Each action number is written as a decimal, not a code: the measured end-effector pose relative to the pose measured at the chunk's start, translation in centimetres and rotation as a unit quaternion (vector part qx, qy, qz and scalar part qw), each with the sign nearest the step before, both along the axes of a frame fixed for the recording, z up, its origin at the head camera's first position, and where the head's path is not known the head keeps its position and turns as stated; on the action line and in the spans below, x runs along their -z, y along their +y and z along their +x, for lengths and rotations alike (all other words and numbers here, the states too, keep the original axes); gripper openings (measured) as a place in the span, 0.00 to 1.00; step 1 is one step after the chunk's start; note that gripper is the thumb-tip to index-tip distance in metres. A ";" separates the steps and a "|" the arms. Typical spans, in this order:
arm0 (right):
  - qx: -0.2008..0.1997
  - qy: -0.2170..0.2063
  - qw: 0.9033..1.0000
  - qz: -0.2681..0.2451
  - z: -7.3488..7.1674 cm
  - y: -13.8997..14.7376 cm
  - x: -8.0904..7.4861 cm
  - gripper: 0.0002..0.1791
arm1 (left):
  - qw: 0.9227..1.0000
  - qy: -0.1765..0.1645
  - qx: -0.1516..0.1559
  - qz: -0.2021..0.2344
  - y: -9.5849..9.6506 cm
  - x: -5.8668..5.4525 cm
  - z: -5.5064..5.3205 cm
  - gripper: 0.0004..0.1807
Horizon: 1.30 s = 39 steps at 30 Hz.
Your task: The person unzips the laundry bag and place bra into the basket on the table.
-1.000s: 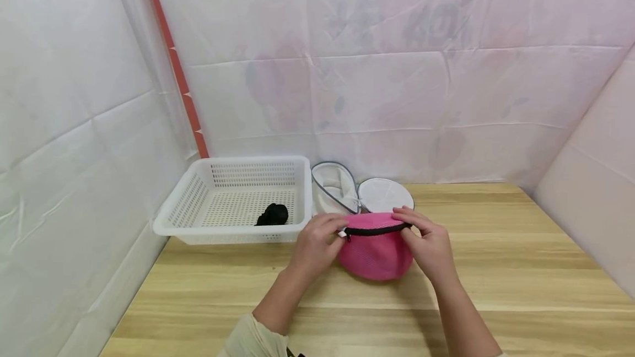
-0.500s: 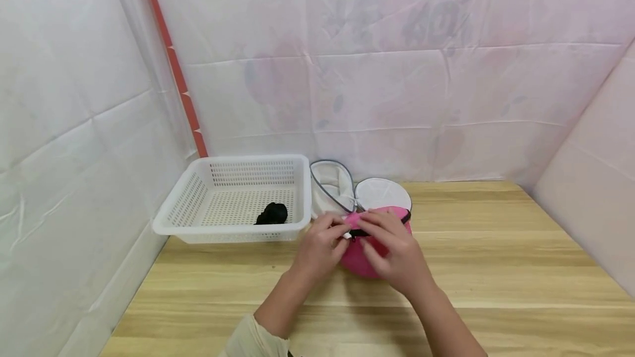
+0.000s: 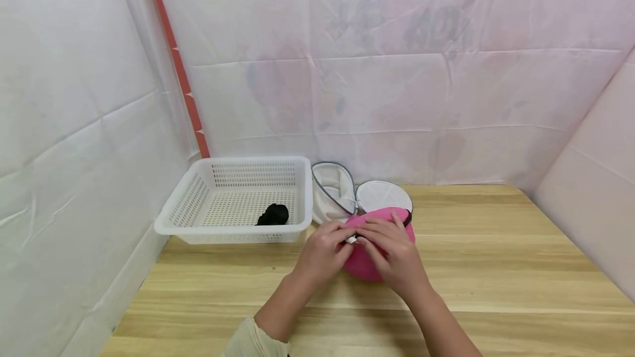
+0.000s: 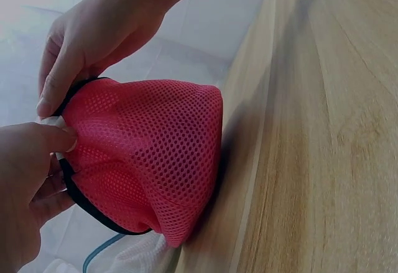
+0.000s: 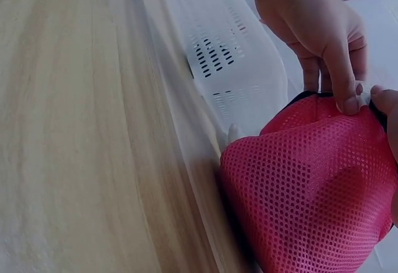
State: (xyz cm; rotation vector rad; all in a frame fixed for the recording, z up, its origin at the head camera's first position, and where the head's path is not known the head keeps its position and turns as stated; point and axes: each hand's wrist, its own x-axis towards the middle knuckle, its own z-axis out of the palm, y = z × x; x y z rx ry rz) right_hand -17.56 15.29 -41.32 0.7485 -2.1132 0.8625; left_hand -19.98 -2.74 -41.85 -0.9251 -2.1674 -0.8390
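A pink mesh laundry bag (image 3: 364, 266) with a black zip edge stands on the wooden table in front of me. My left hand (image 3: 322, 252) pinches its rim at the zip's left end, thumb on the near side, beside a small white tab (image 3: 351, 239). My right hand (image 3: 397, 258) has its thumb and forefinger pinched on the same rim, right at the tab, with other fingers over the bag's top. In the left wrist view the mesh (image 4: 149, 142) bulges, and darker patches show through it. The fingers hide most of the zip.
A white perforated basket (image 3: 233, 230) stands at the back left, with a black balled-up cloth (image 3: 274, 215) inside. Behind the pink bag lie a white bag with a dark-edged opening (image 3: 331, 205) and a round white piece with dark trim (image 3: 384, 196). White sheeting walls the table.
My right hand has moved left from the bag's right end to the zip's left end, and its fingertips now meet my left hand's there. My left hand has barely moved.
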 end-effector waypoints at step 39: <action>0.062 0.059 0.996 -0.028 -0.2 -1.0 1.6 0.05 | 0.999 -0.028 -0.008 -0.034 0.8 -0.7 0.2 0.03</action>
